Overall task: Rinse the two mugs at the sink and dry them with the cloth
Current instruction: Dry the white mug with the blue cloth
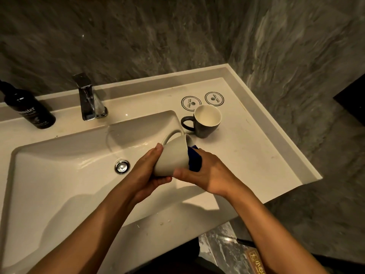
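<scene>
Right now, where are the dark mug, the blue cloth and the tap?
dark mug [205, 129]: head view, on its outer wall below the rim.
blue cloth [194, 162]: head view, on the bunched fabric at the pale mug's mouth.
tap [87, 99]: head view, on the chrome body.

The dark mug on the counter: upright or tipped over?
Upright: the dark mug stands on its base on the counter, its open mouth facing up.

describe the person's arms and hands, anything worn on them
Both hands, the left hand and the right hand, are bare, with no gloves, rings or watch visible. Both forearms are bare too; no sleeve shows anywhere in the head view.
</scene>
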